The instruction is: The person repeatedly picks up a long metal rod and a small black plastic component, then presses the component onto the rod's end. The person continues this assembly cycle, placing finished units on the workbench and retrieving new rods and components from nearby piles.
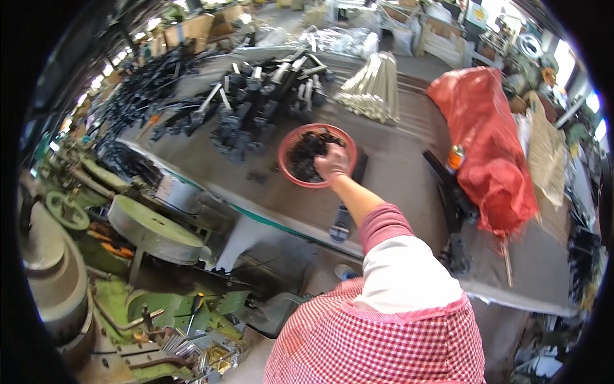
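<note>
Round red plastic basket: mouth up
Right hand: blurred over small black pieces
Fingers' grip: we cannot tell

The basket stands on the table, the right hand at the parts within. Behind the basket, slightly right, lies a bundle of rods; behind and left, a pile of fittings. At right lies a sack, a can beside its left edge. Machinery occupies the left foreground.
</note>
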{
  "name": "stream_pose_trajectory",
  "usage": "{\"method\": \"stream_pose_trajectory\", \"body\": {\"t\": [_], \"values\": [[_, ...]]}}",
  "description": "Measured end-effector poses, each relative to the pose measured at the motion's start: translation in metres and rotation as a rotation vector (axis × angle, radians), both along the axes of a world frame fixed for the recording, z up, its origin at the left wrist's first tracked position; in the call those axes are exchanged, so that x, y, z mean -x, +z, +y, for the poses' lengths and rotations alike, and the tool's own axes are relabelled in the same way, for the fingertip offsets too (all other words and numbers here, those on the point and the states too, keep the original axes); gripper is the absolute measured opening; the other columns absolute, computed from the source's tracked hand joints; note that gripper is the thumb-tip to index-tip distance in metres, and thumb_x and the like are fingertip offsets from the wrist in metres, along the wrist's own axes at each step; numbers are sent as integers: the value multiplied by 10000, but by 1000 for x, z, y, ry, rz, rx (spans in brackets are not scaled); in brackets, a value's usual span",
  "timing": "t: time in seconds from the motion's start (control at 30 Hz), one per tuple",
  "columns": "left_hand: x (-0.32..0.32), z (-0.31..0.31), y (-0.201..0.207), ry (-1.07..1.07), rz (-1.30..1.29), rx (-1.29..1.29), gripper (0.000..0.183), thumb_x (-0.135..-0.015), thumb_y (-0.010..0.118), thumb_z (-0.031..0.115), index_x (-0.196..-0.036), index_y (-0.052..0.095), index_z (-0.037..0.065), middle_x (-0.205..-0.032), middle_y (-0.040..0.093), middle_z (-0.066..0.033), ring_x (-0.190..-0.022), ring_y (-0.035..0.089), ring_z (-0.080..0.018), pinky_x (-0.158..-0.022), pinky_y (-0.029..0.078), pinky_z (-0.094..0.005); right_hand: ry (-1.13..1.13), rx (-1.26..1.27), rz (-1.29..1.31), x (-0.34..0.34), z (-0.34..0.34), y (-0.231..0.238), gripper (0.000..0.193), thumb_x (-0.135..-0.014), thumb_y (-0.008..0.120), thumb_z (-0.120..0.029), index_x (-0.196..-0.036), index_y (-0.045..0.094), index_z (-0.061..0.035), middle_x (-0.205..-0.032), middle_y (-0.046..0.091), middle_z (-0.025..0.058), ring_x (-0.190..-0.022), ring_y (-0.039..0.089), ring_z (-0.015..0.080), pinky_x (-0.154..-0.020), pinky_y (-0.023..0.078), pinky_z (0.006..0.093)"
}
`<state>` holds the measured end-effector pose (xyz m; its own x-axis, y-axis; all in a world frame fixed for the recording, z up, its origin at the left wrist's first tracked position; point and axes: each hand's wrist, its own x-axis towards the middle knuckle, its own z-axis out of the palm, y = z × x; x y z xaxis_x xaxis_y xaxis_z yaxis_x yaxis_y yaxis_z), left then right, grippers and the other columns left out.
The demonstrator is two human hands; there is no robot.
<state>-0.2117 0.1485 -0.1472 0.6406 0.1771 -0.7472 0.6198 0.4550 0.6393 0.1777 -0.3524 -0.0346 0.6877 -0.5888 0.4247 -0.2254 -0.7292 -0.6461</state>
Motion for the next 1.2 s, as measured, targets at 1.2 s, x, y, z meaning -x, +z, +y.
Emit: {"method": "stream_pose_trajectory", "body": {"t": [1.2], "values": [[-262, -187, 142, -92, -352, 380, 408, -974, 593, 422, -1218, 583, 96, -886, 674, -64, -797, 672, -199, -848, 575, -435, 1483, -1175, 684, 74, 110, -19, 468, -810, 800, -278, -1131, 660, 31, -1005, 650, 13, -938, 582, 138, -847, 496, 307]]}}
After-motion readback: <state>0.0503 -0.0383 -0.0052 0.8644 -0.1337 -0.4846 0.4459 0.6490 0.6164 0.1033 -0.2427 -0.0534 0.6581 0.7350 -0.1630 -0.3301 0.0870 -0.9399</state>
